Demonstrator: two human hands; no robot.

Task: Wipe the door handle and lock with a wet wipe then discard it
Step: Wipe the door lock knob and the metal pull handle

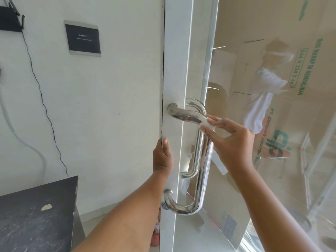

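You are in the wiping step: your right hand point(229, 137) pinches the small white wet wipe point(206, 125) in its grip against the upper bend of the polished chrome D-shaped door handle point(201, 160). Your left hand point(162, 157) clamps the white door edge point(170, 70). Next, I judge, slide toward six o'clock, to the small round keyhole lock point(165, 207).

Off to the side there's a black plaque point(83, 38) on the white wall point(109, 106), a thin black cable point(41, 95) hanging down it, and a scuffed dark table point(36, 215) below. Cardboard boxes point(272, 79) with green print show through the glass.
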